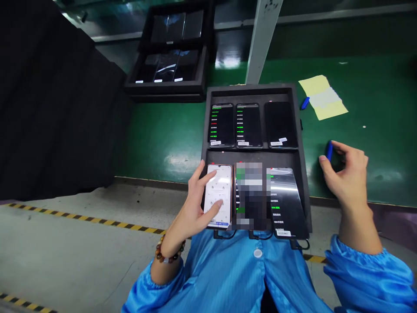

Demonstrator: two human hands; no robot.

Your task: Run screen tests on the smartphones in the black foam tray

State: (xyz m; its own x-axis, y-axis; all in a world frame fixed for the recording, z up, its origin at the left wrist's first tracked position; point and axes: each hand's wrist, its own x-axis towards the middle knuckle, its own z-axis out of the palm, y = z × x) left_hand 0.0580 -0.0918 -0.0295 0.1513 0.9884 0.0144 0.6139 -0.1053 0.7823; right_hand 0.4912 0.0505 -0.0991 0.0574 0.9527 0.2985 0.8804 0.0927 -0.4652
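A black tray [302, 143] rests on the green bench edge and holds phones in two rows. My left hand [195, 204] lies open over the near-left phone [219, 195], whose screen glows white, with thumb and fingers touching the glass. Beside it sit a blurred phone [249, 195] and a tilted dark phone [286, 202]. The back row has two phones showing green text [222, 125] [249, 125] and one dark phone [280, 125]. To the right of the tray, my right hand [345, 174] hovers above the bench, fingers pinched on a small blue object [329, 151].
Cables [260, 237] hang from the tray's near edge. Two more black trays [169, 56] with dark phones are stacked at the back left. Yellow paper [322, 96] and a blue piece [305, 103] lie at the back right. A white post [262, 39] rises behind the tray.
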